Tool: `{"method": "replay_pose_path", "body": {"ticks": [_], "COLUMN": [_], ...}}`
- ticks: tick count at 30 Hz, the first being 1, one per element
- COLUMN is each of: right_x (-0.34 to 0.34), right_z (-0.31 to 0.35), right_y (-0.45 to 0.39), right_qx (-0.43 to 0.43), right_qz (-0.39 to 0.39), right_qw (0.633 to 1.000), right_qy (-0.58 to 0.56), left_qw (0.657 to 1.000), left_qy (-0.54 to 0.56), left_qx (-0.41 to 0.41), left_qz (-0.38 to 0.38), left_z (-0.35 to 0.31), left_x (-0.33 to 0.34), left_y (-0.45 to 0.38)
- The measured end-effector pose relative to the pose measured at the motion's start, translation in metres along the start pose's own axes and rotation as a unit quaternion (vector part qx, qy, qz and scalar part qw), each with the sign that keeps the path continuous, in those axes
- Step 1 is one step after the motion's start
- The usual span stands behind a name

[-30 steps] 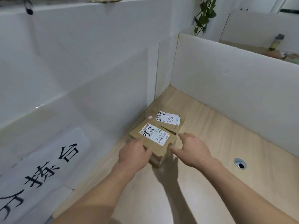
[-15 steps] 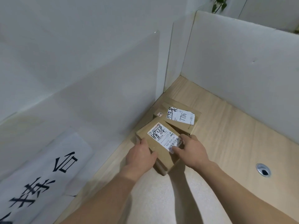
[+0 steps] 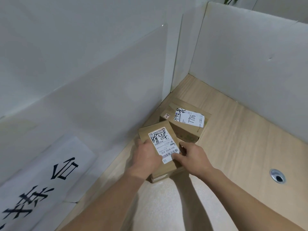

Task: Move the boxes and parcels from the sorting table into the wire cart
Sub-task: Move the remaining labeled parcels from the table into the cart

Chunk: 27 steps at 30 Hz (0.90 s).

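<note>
both hands newly gripping near box

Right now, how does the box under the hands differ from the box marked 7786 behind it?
The near box is held by both the left hand and the right hand; the far box is untouched. The near box lies closer to the person, the far box nearer the table corner. The near box's label runs lengthwise with barcodes showing; the far box's label bears handwritten 7786. Both are brown cardboard with white labels and black scrawl.
</note>
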State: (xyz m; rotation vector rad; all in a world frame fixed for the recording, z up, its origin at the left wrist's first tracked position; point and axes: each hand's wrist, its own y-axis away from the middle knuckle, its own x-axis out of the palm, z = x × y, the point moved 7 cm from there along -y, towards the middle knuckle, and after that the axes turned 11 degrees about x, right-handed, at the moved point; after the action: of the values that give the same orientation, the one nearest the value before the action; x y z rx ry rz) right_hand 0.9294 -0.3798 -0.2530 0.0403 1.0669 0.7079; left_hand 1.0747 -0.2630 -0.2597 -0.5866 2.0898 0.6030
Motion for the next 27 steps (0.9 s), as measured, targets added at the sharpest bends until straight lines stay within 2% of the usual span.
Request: {"method": "replay_pose_path", "body": {"ticks": [4,6,12,20,27], "right_x": [-0.034,-0.051,-0.062,-0.064,-0.060], "right_z": [-0.012,-0.015,-0.013,-0.019,-0.026], "right_y": [-0.023,-0.039,-0.086,-0.127,-0.138], "right_qx": [0.023,0.038,0.053,0.068,0.078], "right_qz": [-0.093,-0.106,-0.083,-0.033,0.012], "right_qw": [0.995,0.991,0.974,0.958,0.958], "right_qy": [0.025,0.066,0.206,0.276,0.276], "left_qw": [1.000,1.000,0.999,0.999,0.999], "left_qy": [0.018,0.026,0.039,0.028,0.047], "left_qx": [0.006,0.008,0.003,-0.005,-0.006], "left_qz": [0.006,0.005,0.021,0.018,0.019], "left_z": [-0.003,-0.003,-0.002,0.003,0.004], "left_x": [0.001,0.001,-0.004,-0.001,0.002], "left_y": [-0.003,-0.003,-0.005,-0.009,-0.010]}}
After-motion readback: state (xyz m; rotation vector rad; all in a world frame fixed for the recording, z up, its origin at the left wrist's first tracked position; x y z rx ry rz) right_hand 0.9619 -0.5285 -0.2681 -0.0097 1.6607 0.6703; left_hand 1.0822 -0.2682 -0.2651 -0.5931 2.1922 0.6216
